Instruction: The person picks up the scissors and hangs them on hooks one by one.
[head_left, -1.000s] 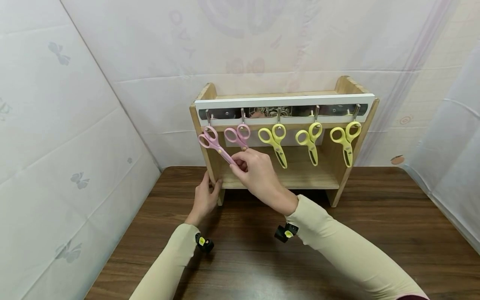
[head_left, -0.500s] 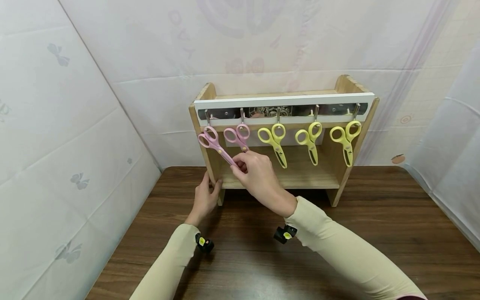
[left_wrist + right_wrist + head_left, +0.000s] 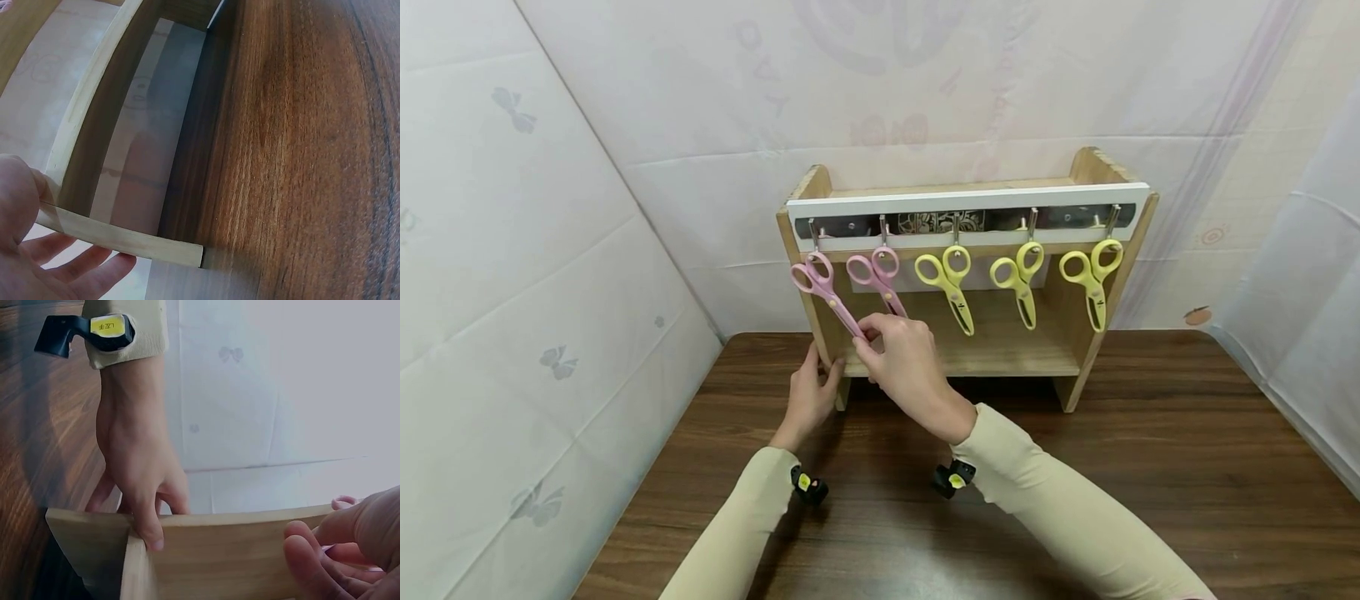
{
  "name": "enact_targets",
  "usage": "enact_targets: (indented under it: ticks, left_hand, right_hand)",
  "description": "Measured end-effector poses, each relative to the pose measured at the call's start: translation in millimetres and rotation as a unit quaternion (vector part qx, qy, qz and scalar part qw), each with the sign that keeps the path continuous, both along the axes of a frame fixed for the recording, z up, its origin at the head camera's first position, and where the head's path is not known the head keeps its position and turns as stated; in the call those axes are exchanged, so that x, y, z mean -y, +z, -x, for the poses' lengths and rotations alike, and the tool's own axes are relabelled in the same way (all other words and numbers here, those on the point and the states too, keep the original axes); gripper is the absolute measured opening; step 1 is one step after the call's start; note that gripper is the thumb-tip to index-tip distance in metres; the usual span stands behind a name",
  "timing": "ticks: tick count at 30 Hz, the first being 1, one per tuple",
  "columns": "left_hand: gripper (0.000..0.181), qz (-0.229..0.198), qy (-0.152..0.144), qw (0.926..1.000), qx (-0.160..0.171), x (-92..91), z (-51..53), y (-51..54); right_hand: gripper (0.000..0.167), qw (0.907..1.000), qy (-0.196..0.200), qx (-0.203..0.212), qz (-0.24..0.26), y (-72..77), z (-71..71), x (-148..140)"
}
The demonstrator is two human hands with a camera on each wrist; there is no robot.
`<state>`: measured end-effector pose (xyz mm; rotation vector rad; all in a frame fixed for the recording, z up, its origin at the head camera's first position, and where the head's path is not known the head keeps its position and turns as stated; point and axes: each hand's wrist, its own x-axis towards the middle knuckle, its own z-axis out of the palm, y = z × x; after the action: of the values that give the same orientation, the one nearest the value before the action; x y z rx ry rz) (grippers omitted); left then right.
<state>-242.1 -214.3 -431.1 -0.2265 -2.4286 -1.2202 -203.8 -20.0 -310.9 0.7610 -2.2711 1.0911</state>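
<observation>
In the head view, my right hand (image 3: 906,367) pinches the blade tip of the leftmost pink scissors (image 3: 822,283), which hang by a handle loop from a hook. In the right wrist view, the right fingers (image 3: 312,559) are curled, with a bit of pink handle behind them. A second pair of pink scissors (image 3: 876,271) hangs beside it, its tip behind the hand. My left hand (image 3: 808,396) grips the lower left side panel of a small wooden shelf (image 3: 1007,358), thumb inside and fingers outside, as the left wrist view also shows.
Three pairs of yellow scissors (image 3: 951,287) hang on the hooks further right. The hooks sit on a white rail (image 3: 925,200) along the shelf's upper front. The shelf stands on a dark wooden table (image 3: 880,533), with pale patterned cloth (image 3: 700,100) behind and to the left.
My right hand has moved slightly down and left. The leftmost pink scissors have swung a little left with it, and more of the second pink pair shows. The left hand has stayed put.
</observation>
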Motion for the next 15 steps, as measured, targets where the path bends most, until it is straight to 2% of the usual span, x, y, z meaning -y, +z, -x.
enact_targets:
  ticks: [6, 15]
  left_hand:
    - [0.046, 0.003, 0.001, 1.0, 0.0, 0.5, 0.1, -0.5]
    - [0.048, -0.003, 0.0, 0.9999, 0.013, -0.2, -0.8, 1.9]
  right_hand:
    - [0.007, 0.9998, 0.003, -0.002, 0.022, -7.1, 4.9, 10]
    - [0.009, 0.9993, -0.024, -0.017, 0.024, -12.8, 11.2, 19]
